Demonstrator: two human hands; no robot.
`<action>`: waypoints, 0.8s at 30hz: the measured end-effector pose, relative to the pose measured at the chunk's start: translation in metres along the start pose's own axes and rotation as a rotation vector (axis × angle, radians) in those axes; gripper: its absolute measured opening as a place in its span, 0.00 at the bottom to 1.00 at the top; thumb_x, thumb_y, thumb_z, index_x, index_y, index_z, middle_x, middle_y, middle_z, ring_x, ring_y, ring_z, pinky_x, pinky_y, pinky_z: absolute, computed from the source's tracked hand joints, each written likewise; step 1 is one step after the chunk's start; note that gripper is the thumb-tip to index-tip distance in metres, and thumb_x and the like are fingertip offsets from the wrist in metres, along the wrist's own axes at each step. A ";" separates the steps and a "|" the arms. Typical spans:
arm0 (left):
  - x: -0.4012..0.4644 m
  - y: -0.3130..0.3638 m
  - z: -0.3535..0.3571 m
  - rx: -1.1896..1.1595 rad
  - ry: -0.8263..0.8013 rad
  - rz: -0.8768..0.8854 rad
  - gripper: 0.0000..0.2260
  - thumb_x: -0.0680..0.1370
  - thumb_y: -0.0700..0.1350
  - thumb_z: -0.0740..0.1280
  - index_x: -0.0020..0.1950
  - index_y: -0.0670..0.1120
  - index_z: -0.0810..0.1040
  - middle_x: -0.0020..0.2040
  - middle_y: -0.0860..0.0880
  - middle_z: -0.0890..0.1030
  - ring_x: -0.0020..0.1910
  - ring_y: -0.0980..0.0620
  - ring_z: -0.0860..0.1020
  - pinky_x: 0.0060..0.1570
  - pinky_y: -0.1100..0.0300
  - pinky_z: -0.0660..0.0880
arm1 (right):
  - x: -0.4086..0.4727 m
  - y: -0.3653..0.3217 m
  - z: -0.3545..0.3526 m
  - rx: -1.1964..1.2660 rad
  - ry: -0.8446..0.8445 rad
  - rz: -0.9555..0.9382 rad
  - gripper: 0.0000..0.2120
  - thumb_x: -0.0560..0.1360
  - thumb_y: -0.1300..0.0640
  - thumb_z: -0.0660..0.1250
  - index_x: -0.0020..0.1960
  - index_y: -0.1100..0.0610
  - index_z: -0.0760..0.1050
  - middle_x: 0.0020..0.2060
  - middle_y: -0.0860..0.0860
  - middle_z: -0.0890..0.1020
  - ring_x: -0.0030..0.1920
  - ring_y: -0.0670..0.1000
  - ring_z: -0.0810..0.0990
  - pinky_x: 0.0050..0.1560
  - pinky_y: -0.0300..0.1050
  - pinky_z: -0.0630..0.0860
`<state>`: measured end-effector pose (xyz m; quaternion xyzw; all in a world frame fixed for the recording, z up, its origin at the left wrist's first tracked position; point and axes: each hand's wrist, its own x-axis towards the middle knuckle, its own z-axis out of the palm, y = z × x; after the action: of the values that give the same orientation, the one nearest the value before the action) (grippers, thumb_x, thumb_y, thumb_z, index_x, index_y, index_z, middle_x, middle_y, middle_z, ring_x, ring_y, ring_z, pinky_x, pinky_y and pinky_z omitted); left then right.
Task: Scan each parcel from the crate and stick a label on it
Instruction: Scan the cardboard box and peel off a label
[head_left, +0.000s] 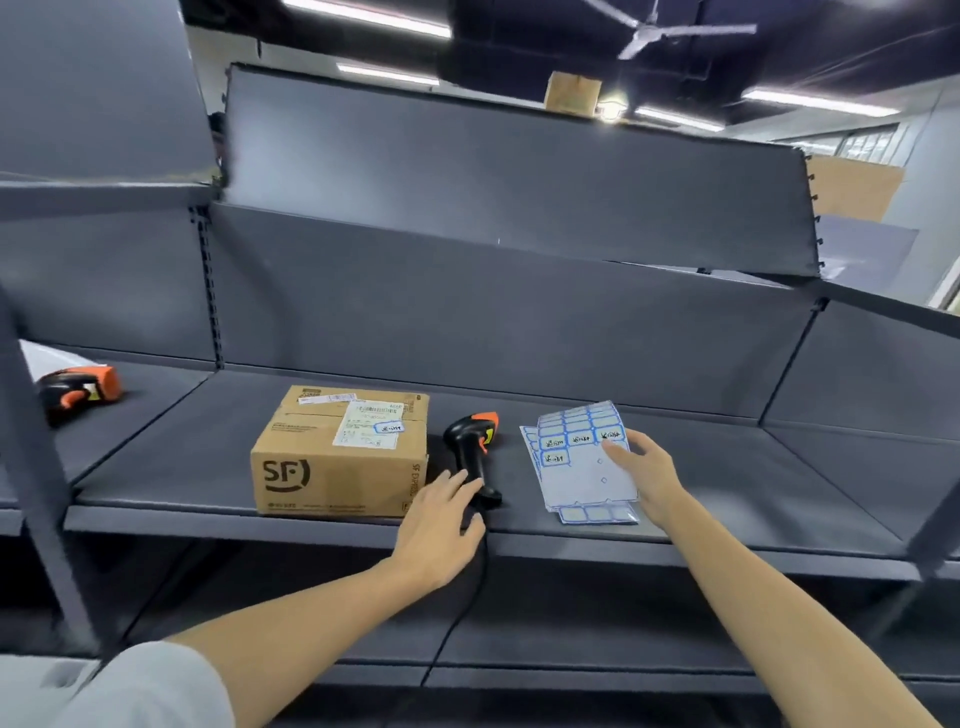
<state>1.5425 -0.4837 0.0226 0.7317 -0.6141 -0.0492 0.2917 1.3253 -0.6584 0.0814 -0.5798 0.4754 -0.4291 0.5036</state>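
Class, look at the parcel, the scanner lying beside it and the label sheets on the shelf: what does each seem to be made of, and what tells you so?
Parcel: brown corrugated cardboard, matt, with printed logo and taped seam.
Scanner: moulded plastic, probably; black, slightly glossy body with orange trim.
Label sheets: thin paper, apparently on smooth backing, blue-bordered stickers, some peeled away.
Shelf: likely painted metal, dark matt grey.
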 end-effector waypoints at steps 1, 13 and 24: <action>0.001 0.001 0.001 0.021 0.003 -0.010 0.23 0.81 0.51 0.56 0.76 0.51 0.60 0.77 0.51 0.59 0.77 0.52 0.52 0.74 0.59 0.48 | 0.006 0.007 -0.001 -0.031 0.007 0.026 0.11 0.76 0.62 0.68 0.58 0.58 0.77 0.54 0.57 0.82 0.54 0.60 0.81 0.55 0.57 0.79; -0.003 0.011 -0.001 0.106 0.035 -0.028 0.23 0.81 0.51 0.55 0.77 0.51 0.59 0.77 0.51 0.58 0.77 0.52 0.51 0.74 0.59 0.45 | 0.026 0.048 0.010 -0.830 0.150 0.044 0.12 0.77 0.56 0.63 0.55 0.65 0.72 0.50 0.60 0.80 0.49 0.60 0.76 0.45 0.48 0.73; -0.004 0.008 -0.051 0.087 0.208 0.013 0.21 0.80 0.49 0.58 0.74 0.52 0.64 0.74 0.53 0.65 0.72 0.53 0.63 0.69 0.62 0.55 | 0.004 0.005 0.076 -0.898 0.112 -0.149 0.18 0.78 0.52 0.62 0.64 0.61 0.71 0.59 0.60 0.76 0.62 0.62 0.69 0.59 0.51 0.66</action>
<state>1.5566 -0.4620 0.0675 0.7408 -0.5870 0.0556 0.3219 1.3995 -0.6492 0.0668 -0.7492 0.5978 -0.2462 0.1441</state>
